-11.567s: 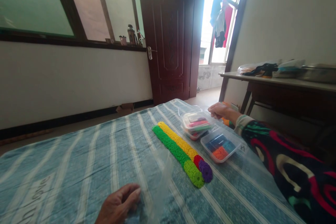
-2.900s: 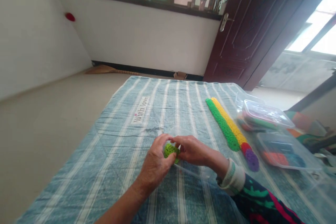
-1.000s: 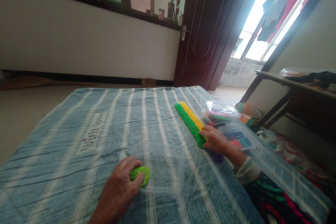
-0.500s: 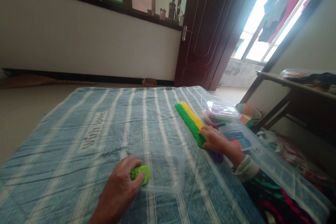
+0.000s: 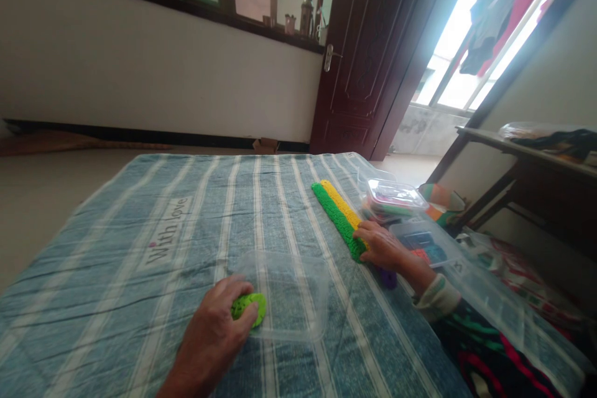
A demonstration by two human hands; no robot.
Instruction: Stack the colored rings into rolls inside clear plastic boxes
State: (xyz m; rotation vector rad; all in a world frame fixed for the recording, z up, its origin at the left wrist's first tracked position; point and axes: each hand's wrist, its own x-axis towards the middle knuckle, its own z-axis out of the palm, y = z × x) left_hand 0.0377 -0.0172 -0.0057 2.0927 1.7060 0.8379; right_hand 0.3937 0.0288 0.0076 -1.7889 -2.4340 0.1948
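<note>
Head view: left hand (image 5: 212,336) pinches a light, soft-looking green disc stack (image 5: 249,308) at the clear tray's (image 5: 298,295) near-left corner, best held by its sides; right hand (image 5: 382,249) curls over the green row's (image 5: 336,221) near end.

Left hand (image 5: 219,323) lies palm-down, fingers (image 5: 242,306) curled; right hand (image 5: 380,247) reaches forward, fingers bent, arm outstretched.

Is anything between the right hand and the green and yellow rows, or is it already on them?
Nothing visible is in the way. The right hand already rests on the near end of the green row and the yellow row. The left hand holds a green stack in the clear tray.
</note>
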